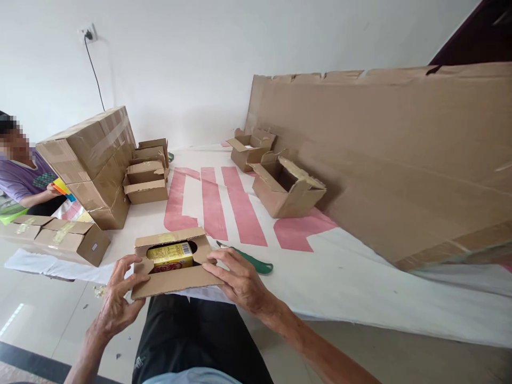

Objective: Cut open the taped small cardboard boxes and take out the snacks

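Observation:
I hold a small cardboard box [173, 281] in front of my lap, its top flaps partly open. A yellow packet [170, 255] with a barcode lies inside it. My left hand [117, 298] grips the box's left end, fingers curled round the corner. My right hand [239, 277] presses on the near flap and right end, fingers spread over the cardboard. Just beyond my right hand a green-handled tool [253, 261] lies on the white sheet [360, 277].
Several open small boxes [286, 186] stand on the white and red sheet. Large taped cartons [94, 160] are stacked at left, flat boxes [64, 237] lie before them. A big cardboard sheet [400, 160] leans at right. Another person [24, 176] sits far left.

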Motion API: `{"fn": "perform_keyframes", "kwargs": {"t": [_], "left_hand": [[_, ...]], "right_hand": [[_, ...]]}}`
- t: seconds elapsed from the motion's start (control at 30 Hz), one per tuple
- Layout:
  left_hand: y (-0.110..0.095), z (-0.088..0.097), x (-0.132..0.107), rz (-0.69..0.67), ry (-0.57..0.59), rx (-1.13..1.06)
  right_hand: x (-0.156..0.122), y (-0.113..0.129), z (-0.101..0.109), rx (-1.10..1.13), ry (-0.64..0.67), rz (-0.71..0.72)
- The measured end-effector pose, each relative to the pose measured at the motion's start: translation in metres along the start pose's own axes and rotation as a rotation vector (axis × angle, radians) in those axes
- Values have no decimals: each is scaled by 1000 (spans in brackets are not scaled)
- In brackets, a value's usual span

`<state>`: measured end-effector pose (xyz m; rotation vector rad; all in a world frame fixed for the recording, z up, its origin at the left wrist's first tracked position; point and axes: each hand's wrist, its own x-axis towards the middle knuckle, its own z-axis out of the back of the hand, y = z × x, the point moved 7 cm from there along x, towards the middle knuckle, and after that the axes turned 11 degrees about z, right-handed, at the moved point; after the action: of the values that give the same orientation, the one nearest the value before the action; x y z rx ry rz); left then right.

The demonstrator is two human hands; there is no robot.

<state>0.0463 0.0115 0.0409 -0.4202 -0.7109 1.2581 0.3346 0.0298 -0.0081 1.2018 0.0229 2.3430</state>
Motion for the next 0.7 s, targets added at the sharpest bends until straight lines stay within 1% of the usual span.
{"fn": "perform_keyframes", "kwargs": {"t": [0.07, 0.1, 0.17, 0.23, 0.3, 0.37, 0.43, 0.5, 0.6, 0.7], "left_hand": [[3, 5, 1, 59, 134, -33], [4, 9, 5, 90, 171, -61], [5, 16, 17, 129, 175, -72], [5, 18, 34, 126, 141, -6], [4, 10, 49, 86, 158, 76], [6, 0, 62, 46, 210, 115], [9, -7, 71, 27, 253, 118], [12, -9, 78, 18, 265, 100], [19, -11, 82, 64, 266, 75], [28, -16, 83, 145, 305, 44]], "right_hand": [[-6, 1, -2, -50, 36, 8], [-8, 1, -2, -51, 51, 9], [-8, 2, 1, -10, 69, 8], [-2, 2, 6, 61, 73, -9], [8, 0, 10, 119, 81, -51], [21, -1, 12, 153, 115, -99], [34, -3, 11, 165, 176, -128], [47, -4, 7, 169, 257, -119], [61, -4, -1, 166, 402, -68], [69, -4, -10, 144, 533, -29]]}}
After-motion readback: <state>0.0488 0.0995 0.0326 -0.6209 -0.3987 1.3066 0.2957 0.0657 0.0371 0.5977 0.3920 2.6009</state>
